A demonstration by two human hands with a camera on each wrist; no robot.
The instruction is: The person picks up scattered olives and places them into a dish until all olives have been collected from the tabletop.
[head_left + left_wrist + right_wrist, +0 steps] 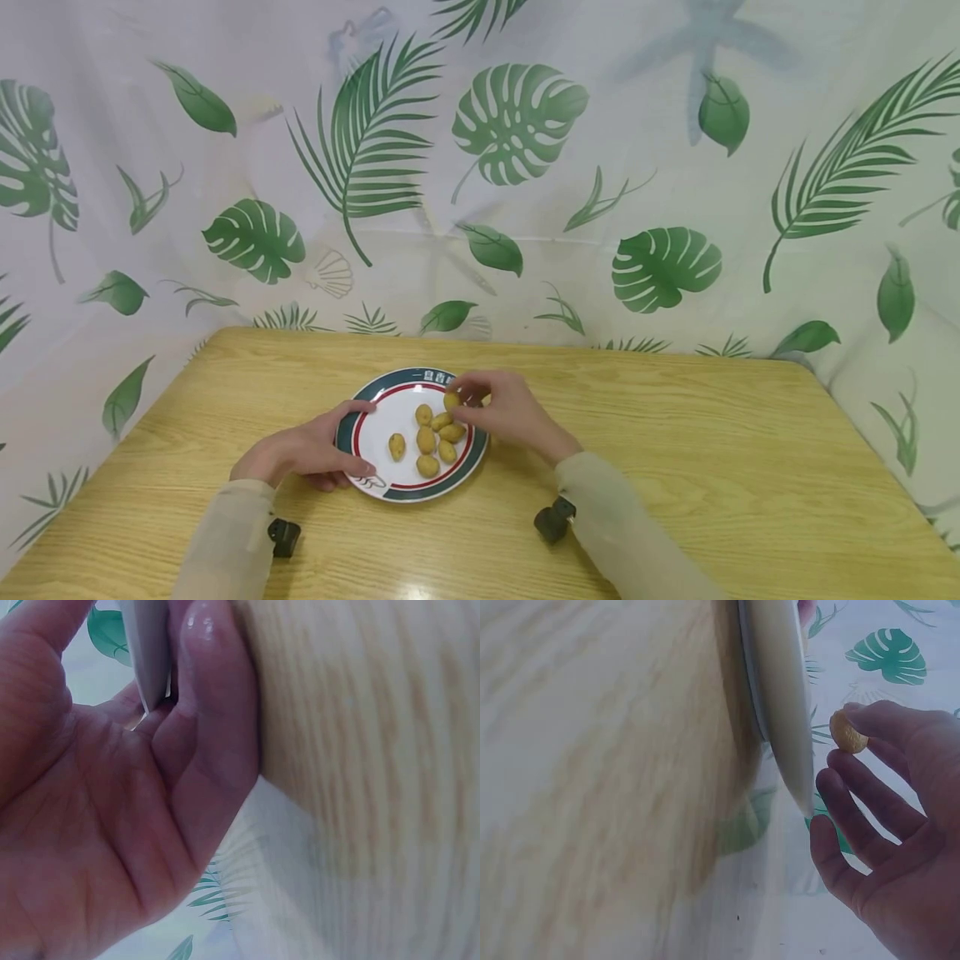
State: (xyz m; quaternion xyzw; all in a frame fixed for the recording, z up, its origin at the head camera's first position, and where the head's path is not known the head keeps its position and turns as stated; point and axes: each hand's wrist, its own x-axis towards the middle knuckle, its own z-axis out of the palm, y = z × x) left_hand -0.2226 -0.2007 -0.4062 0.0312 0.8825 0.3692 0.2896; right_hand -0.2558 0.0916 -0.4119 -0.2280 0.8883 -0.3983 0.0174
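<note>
A white plate with a dark green-blue rim band and a red ring stands on the table with several small yellow potatoes on it. My left hand grips the plate's left edge, thumb over the rim. In the left wrist view, curled fingers lie under the plate's edge, against the table. Above the plate's right side, my right hand pinches one potato between thumb and fingertips. That potato is off the plate in the right wrist view, and the other fingers are spread near the rim.
The wooden table extends around the plate on all sides. Behind it hangs a white cloth printed with green leaves. A small black device is strapped at each wrist.
</note>
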